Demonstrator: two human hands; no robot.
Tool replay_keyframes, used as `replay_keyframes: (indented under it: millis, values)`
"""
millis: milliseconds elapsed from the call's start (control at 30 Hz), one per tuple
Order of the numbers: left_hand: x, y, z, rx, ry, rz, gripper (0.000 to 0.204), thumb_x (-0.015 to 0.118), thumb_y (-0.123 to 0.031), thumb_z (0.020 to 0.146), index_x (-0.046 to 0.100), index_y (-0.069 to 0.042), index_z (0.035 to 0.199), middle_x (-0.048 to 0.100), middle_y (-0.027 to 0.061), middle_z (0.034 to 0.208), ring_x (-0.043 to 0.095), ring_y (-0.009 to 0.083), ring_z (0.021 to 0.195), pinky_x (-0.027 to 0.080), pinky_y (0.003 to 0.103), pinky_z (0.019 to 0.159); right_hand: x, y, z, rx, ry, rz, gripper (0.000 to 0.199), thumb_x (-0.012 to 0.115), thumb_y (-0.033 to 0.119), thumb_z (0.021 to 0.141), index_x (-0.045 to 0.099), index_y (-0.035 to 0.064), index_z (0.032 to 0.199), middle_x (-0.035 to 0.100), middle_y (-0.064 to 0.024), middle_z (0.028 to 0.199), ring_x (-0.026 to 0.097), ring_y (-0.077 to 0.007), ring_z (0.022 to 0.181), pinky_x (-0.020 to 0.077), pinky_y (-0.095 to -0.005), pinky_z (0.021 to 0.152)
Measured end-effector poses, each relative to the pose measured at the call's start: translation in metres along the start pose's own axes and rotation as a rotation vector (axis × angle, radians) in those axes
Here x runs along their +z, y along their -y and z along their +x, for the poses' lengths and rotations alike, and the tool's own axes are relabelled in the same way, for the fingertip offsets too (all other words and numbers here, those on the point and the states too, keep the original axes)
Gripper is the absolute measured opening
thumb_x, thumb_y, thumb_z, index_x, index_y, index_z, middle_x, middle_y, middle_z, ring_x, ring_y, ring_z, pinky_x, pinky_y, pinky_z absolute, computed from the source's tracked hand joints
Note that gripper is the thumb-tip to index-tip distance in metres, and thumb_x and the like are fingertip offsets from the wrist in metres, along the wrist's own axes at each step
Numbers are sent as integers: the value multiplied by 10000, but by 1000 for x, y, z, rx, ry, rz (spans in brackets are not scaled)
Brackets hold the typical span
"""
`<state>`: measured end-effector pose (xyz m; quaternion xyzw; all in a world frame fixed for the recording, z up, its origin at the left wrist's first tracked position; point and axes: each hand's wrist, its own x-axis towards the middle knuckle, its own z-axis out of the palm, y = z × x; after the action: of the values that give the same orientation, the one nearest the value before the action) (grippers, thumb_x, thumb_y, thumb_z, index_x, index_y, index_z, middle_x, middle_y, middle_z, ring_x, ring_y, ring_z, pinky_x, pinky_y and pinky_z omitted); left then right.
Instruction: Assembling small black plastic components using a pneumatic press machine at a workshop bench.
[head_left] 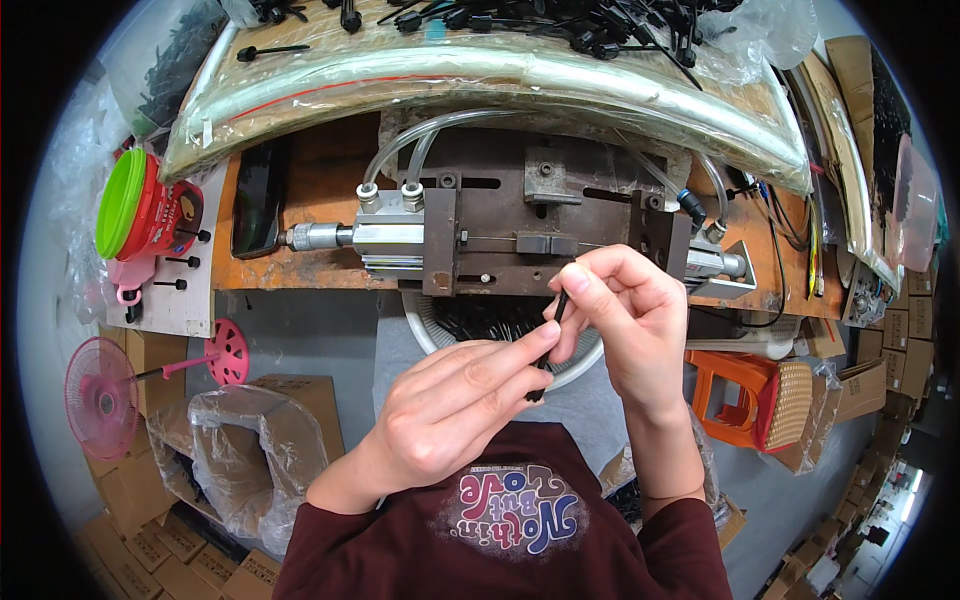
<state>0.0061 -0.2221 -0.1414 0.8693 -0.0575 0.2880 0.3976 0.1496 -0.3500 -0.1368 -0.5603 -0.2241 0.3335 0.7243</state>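
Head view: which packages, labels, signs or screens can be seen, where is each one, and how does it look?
Cardboard boxes: lower left floor, brown, stacked.
Clear plastic bag: lower left, crumpled, lining a box.
More boxes: right edge, brown.
Red tub with green lid: left, round.
Dark phone-like screen: bench left, black, unlit.

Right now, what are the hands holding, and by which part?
Both hands pinch one thin black rod: right hand fingers at its upper end, left hand fingers at its lower end.
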Motion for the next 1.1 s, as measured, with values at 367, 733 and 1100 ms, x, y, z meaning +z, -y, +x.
replay_keyframes:
  millis: [367,733,1100]
  values:
    - [37,28,9,-15,5,406,251,755,-49,704,700,-11,947,668,114,1233,676,228,888,541,324,746,-4,-6,-20,-202,-255,-462,213,656,-17,905,639,-54,1114,686,-78,863,615,-62,634,484,-193,554]
    - [39,24,22,-43,89,552,212,750,-73,723,733,-33,931,676,109,1236,617,150,595,506,268,606,-11,4,-18,-329,-230,-637,115,698,-6,858,709,-31,970,698,-71,808,609,-72,645,462,-198,561]
    - [39,24,23,-27,113,558,216,768,-80,693,720,-38,899,680,111,1224,587,165,533,491,266,558,-37,75,96,-787,-417,-1091,177,715,88,807,707,68,982,718,-42,899,651,-157,778,508,-306,692]
